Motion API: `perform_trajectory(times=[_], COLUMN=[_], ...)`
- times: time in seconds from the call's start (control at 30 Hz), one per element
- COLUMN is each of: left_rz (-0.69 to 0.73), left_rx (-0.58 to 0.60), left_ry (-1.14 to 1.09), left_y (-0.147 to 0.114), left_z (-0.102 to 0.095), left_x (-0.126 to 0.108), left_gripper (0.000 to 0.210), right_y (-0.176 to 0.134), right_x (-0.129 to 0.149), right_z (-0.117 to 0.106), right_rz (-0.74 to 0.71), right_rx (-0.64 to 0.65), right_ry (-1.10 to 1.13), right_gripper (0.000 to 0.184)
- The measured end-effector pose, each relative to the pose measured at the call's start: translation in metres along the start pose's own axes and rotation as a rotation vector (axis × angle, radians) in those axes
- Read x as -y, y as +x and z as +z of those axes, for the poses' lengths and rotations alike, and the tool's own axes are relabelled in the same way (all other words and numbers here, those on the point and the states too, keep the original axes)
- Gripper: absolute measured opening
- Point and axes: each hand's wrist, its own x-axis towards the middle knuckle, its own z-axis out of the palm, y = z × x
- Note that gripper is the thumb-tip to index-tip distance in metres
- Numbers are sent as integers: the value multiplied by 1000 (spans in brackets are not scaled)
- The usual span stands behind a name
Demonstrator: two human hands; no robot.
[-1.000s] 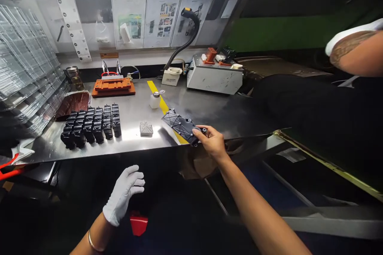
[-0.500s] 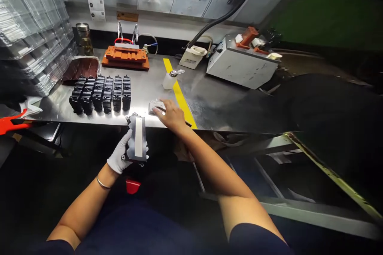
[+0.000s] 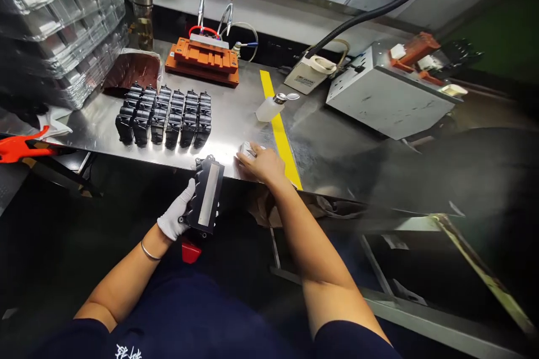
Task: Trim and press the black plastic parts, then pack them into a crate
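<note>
Remotely, I list: white-gloved left hand (image 3: 178,212) holding black oblong plastic housing (image 3: 205,195) before the steel bench (image 3: 231,115); bare right hand (image 3: 267,164) on grey-white cloth-like bundle (image 3: 244,150), grip unclear. Step: apparently bundle pickup; lifting calls for firm pinching.

Bench (image 3: 229,118): shiny steel, we see
Left end: stacked clear trays (image 3: 63,28), brown piece (image 3: 132,73), metal-capped jar (image 3: 143,22)
Black parts (image 3: 164,115): six columns, orange fixture (image 3: 202,61) behind
Yellow strip (image 3: 284,151): front to back; we mark white bottle (image 3: 266,110) by its left edge
Front edge: pale block (image 3: 245,148), mostly hidden from us
Right: hose base (image 3: 309,76), grey box (image 3: 391,92)
</note>
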Motion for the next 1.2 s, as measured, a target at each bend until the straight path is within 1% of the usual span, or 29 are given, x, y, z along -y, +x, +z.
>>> perform_trajectory(times=[0.07, 0.1, 0.17, 0.2, 0.23, 0.27, 0.3, 0.4, 0.43, 0.5, 0.53, 0.57, 0.67, 0.7, 0.73, 0.8, 0.87, 1.0, 1.13, 1.2], left_rz=[-2, 0, 17, 33, 51, 64, 69, 44, 40, 63, 79, 91, 80, 73, 74, 96, 114, 96, 99, 112], left_rx=[0, -6, -12, -11, -10, -12, -19, -17, -1, 29, 27, 9, -69, -83, -82, -51, -32, -68, -42, -51], left_ry=[-19, -31, -71, -96, -119, -133, -137, -120, -126, -153, -159, -154, -93, -76, -69, -81, -92, -77, -95, -82], left_y=[2, 3, 4, 5, 6, 7, 7, 9, 9, 10, 10, 10, 9, 8, 8, 7, 7, 6, 4, 3], left_z=[1, 2, 6, 8, 10, 11, 12, 11, 11, 10, 10, 11, 14, 15, 15, 15, 13, 11, 12, 13], left_x=[2, 3, 5, 5, 6, 6, 6, 6, 5, 5, 4, 4, 3, 3, 4, 4, 5, 4, 3, 2], left_gripper=[63, 61, 55, 52, 50, 50, 51, 55, 54, 52, 51, 50, 52, 52, 51, 50, 49, 50, 49, 49], right_y=[-11, -20, -39, -49, -58, -65, -71, -84, -87, -90, -89, -87, -80, -79, -79, -83, -84, -79, -76, -74], right_x=[-2, 0, 9, 15, 21, 26, 30, 34, 34, 34, 34, 34, 35, 36, 37, 38, 39, 40, 40, 41], right_z=[0, 1, 6, 10, 13, 17, 21, 30, 32, 32, 31, 29, 21, 19, 18, 17, 17, 17, 16, 16], right_rz=[-59, -137, -378, -498, -577, -615, -606, -508, -513, -578, -598, -588, -415, -373, -364, -417, -461, -376, -460, -426], right_rx=[-29, -67, -143, -164, -174, -185, -208, -300, -304, -263, -237, -215, -186, -172, -150, -103, -83, -124, -94, -102], right_ry=[113, 193, 334, 370, 380, 375, 361, 300, 275, 236, 229, 229, 227, 214, 196, 166, 168, 186, 171, 193], right_gripper=[65, 63, 58, 55, 52, 49, 47, 46, 47, 48, 48, 48, 48, 49, 50, 52, 53, 51, 53, 51])
